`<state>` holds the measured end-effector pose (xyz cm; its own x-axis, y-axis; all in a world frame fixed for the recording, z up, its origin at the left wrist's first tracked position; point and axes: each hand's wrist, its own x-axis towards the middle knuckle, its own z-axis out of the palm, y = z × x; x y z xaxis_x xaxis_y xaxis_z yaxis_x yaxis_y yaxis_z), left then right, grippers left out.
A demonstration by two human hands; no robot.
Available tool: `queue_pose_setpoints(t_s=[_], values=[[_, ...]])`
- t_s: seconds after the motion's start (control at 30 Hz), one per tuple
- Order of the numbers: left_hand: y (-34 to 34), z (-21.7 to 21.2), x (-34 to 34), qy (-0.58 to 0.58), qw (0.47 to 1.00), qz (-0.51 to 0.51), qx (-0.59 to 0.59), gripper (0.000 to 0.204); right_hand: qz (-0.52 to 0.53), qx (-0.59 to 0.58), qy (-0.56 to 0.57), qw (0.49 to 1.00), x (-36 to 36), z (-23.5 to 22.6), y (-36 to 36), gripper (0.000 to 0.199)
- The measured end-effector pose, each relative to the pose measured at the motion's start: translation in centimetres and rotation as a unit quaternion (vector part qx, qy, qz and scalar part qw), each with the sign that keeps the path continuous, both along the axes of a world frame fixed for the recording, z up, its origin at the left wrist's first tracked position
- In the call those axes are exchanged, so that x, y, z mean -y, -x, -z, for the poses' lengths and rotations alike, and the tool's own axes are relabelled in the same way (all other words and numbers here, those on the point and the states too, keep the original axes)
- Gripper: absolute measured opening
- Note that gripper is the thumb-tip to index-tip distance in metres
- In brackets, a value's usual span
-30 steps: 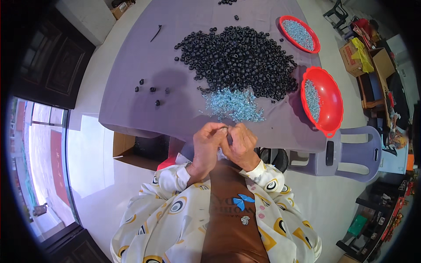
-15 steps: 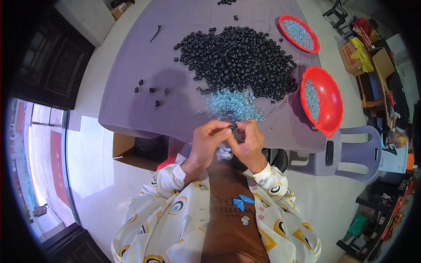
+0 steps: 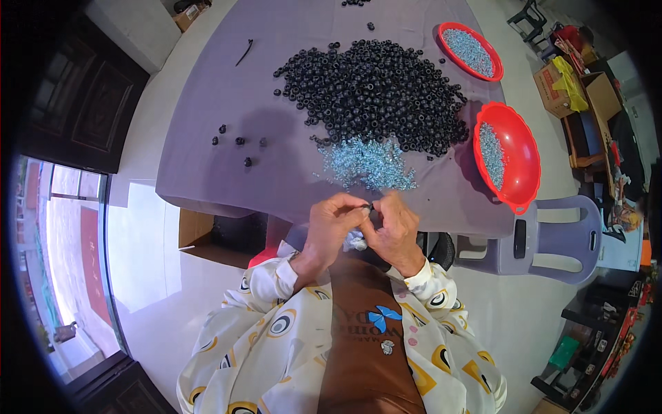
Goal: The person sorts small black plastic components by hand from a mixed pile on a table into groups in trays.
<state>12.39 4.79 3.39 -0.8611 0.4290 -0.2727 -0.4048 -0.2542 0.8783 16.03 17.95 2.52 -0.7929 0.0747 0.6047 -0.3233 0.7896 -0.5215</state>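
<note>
At the table's near edge, my left hand [image 3: 336,224] and my right hand [image 3: 393,228] meet, thumbs and forefingers pinched together. Between the fingertips shows a small black ring-like part [image 3: 372,205], mostly covered by the fingers. Just beyond the hands lies a spread of tiny clear-blue pieces [image 3: 365,165]. Behind it rises a large heap of black ring-shaped parts [image 3: 372,93] with holes in them. Several single black parts [image 3: 240,141] lie apart to the left.
Two red plastic bowls, a scalloped one [image 3: 520,155] and a rounder one [image 3: 498,58], hold more clear-blue pieces on the right. A thin black strip [image 3: 245,52] lies on the grey tablecloth [image 3: 207,90]. A cardboard box [image 3: 195,231] sits below left; a grey plastic chair [image 3: 562,238] stands right.
Both hands have shifted slightly, still pinched together around the small black part. The heap, the blue pieces and the bowls stay as they were.
</note>
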Motion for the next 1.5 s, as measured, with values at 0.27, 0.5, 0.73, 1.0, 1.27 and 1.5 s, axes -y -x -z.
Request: queue_pose_setpoints(t_s=[0.27,0.5,0.73,1.0,1.27,1.5], values=[[-0.6,0.6,0.0,0.03,0.999,-0.011,-0.022,0.009,0.002,0.009,-0.039,0.999,0.7,-0.1,-0.6,0.024],[-0.9,0.6,0.2,0.026,0.999,-0.018,-0.026,0.01,-0.017,-0.02,-0.035,0.999,1.1,0.0,-0.3,0.023],[0.4,0.8,1.3,0.07,0.996,0.039,-0.036,0.01,-0.022,-0.002,-0.066,0.998,0.7,0.1,0.0,0.027],[1.2,1.8,1.9,-0.064,0.997,0.041,-0.01,0.012,-0.047,0.052,0.046,0.997,-0.1,-1.4,0.9,0.047],[1.1,2.4,1.6,-0.115,0.991,0.055,0.046,0.013,-0.063,0.046,0.073,0.994,-0.5,-1.3,0.4,0.047],[1.8,1.8,2.6,-0.106,0.992,0.046,0.056,0.014,-0.037,0.077,0.068,0.994,-3.1,-0.5,0.3,0.04]])
